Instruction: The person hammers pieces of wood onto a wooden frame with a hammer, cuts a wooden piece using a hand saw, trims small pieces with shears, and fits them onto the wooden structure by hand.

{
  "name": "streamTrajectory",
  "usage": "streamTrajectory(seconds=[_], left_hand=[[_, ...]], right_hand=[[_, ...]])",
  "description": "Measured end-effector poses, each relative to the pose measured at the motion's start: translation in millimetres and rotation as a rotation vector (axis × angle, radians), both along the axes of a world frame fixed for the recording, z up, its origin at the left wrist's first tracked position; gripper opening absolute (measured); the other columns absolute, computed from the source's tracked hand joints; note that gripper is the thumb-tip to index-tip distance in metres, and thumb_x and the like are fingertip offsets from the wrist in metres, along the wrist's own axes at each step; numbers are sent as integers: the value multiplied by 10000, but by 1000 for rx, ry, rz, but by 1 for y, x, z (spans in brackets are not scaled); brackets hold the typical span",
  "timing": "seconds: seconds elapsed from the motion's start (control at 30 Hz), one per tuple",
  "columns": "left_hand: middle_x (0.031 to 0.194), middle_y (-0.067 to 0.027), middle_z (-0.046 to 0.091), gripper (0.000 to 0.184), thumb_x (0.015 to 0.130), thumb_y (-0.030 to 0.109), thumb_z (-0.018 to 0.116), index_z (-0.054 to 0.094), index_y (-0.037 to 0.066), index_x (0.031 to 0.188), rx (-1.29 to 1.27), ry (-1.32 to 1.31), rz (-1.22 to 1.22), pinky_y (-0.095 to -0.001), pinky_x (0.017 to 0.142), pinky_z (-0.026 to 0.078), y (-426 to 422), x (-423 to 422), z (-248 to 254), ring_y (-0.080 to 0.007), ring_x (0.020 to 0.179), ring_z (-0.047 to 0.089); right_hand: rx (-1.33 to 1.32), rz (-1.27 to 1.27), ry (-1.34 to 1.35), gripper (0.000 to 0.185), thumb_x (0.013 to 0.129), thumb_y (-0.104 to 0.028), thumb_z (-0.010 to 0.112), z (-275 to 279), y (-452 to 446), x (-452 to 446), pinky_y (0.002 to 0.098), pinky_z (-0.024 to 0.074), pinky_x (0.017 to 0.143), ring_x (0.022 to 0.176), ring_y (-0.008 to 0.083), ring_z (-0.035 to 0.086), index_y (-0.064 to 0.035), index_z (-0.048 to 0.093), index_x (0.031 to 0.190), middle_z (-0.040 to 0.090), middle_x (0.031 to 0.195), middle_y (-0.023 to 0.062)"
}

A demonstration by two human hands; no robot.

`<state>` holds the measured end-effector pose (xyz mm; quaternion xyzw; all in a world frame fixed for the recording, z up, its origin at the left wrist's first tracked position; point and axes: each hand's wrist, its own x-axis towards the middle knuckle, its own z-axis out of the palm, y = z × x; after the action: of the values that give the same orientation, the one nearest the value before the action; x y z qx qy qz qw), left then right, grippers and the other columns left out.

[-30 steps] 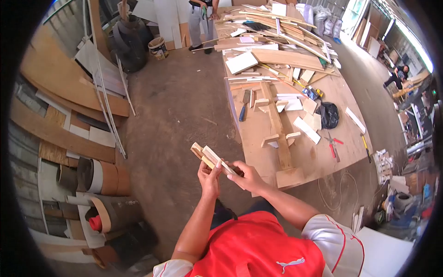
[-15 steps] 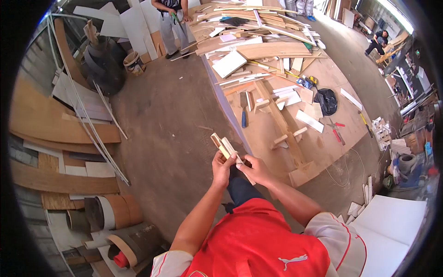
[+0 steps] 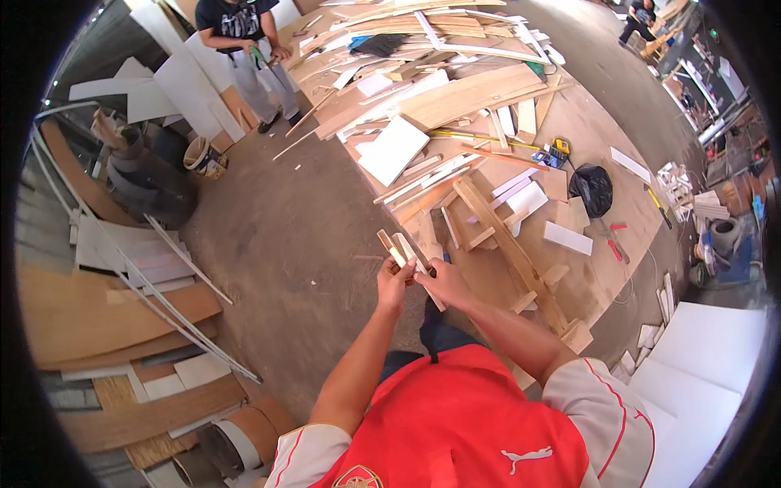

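Note:
Several short, pale wooden strips (image 3: 412,254) are held up in front of my body, their far ends pointing away. My left hand (image 3: 394,282) is closed around them from the left, thumb on top. From the other side my right hand (image 3: 444,285) grips the same strips, its fingers close to the left thumb. Just right of my hands, a long wooden piece with short crosspieces (image 3: 512,248) lies on the worktable (image 3: 630,232). My palms and the undersides of the strips are hidden.
Boards and offcuts (image 3: 455,102) are heaped on the table's far part. A black plastic bag (image 3: 592,189), red-handled pincers (image 3: 617,244) and a tape measure (image 3: 559,150) lie nearer. A co-worker (image 3: 236,23) stands far left holding a green-handled saw (image 3: 259,57). A bucket (image 3: 205,157) stands left.
My view has shifted, so the co-worker shows more fully and the table's near end lies closer to my right arm. Both hands keep hold of the strips.

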<state>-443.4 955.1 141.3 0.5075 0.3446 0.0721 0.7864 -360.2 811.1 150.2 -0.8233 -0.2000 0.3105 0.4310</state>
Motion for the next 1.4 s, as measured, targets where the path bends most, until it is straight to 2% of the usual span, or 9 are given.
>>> streamTrajectory(seconds=[0.33,0.47,0.57,0.67,0.77,0.9,0.97,1.17,1.4], left_hand=[[1044,-70,681,379,965,255,759,607,12,1213,-148,159,80,-285,748,554,96,98,-68,-172,903,706],[962,-17,652,423,898,248,837,600,41,1180,-116,118,102,-280,788,514,155,149,-105,-114,890,659],[980,-3,654,414,914,244,820,601,36,1197,-128,108,93,-284,828,493,195,185,-126,-116,949,626],[1032,-2,652,404,927,242,806,606,29,1206,-181,34,122,-289,877,468,219,220,-112,-130,981,607],[1110,-19,651,391,941,238,790,602,32,1215,-293,-10,72,-285,944,444,239,236,-126,-141,1049,603],[1211,-45,639,414,964,221,753,564,26,1277,-326,37,38,-353,1014,434,248,243,-116,-175,1126,599],[1311,-80,615,471,994,202,700,510,0,1375,-352,46,36,-456,1080,423,248,239,-123,-245,1232,578],[1376,-108,593,436,1018,153,638,482,3,1396,-454,-96,26,-479,1099,439,249,233,-123,-256,1288,567],[1352,-70,619,444,994,133,677,508,31,1392,-423,-210,75,-377,1072,483,257,241,-75,-193,1224,610]], right_hand=[[-218,-348,-266,465,906,-328,666,-61,71,120,541,520,904,1056,462,665,-15,594,1242,691,1087,261],[-440,-483,-353,360,920,-257,674,-94,96,149,548,520,858,1017,440,643,-39,585,1193,659,1051,244],[-609,-359,-820,367,939,-261,673,-86,123,161,518,529,859,1023,434,637,-18,595,1203,652,1079,252],[-174,-426,-457,417,941,-280,695,-106,163,200,476,539,846,1014,400,655,1,599,1233,657,1071,241],[110,-754,-123,442,980,-309,696,-172,203,257,367,550,709,826,241,681,17,588,1258,675,1021,156],[281,-884,404,406,1010,-275,675,-99,227,290,295,531,576,660,144,634,14,569,1274,676,960,83],[332,-834,375,426,966,-232,720,-121,224,293,299,533,574,747,164,656,9,564,1280,689,1000,104],[415,-635,326,435,913,-112,752,-136,218,273,311,547,603,804,175,660,11,548,1277,692,1039,127],[594,-646,378,412,910,1,683,-77,225,290,315,568,662,939,185,672,27,539,1295,679,1134,124]])
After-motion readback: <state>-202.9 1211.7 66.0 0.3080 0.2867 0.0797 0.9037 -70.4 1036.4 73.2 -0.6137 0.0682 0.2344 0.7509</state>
